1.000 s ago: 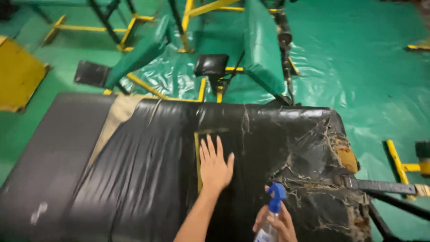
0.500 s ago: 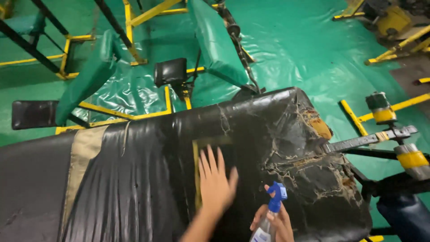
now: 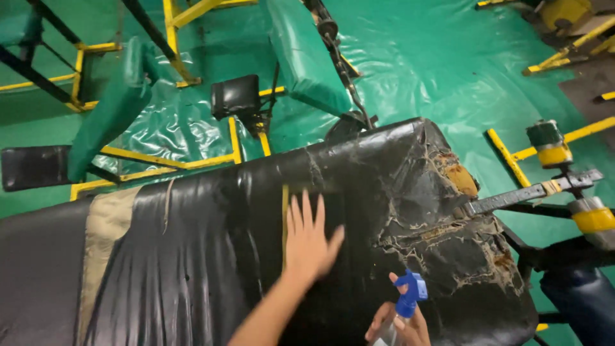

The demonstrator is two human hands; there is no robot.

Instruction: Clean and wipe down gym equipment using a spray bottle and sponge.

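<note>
Two hands are showing at the near edge of the view. Lying flat and spread wide, fingers fanned toward the far side, the left hand (image 3: pixel 309 242) is pressing palm-down on the black bench pad (image 3: pixel 211 256) and gripping nothing. It is sitting just right of a thin yellow line (image 3: pixel 284 224) that is running near to far across the pad, over a darker rectangular patch.

Lower and to the right, the right hand (image 3: pixel 397 323) is curling its fingers closed around the neck of a clear spray bottle (image 3: pixel 400 314) with a blue trigger head (image 3: pixel 410 293); the bottle's body is dropping out of the bottom of the picture. The nozzle seems to be pointing left, toward the pad area beside the flat hand, though its exact aim is hard to tell.

Stretching its long axis left to right, the pad is filling the near half of the scene. The left hand is already touching it near the middle, while the bottle is hanging just above its near right part, close to the flat hand. Right of both hands, the covering is cracking and peeling, with torn brownish foam (image 3: pixel 462 179) showing at the far right corner.

Beyond the pad, green padded benches (image 3: pixel 307 57) on yellow frames (image 3: pixel 179 160) are standing on a green sheeted floor (image 3: pixel 448 64).
</note>
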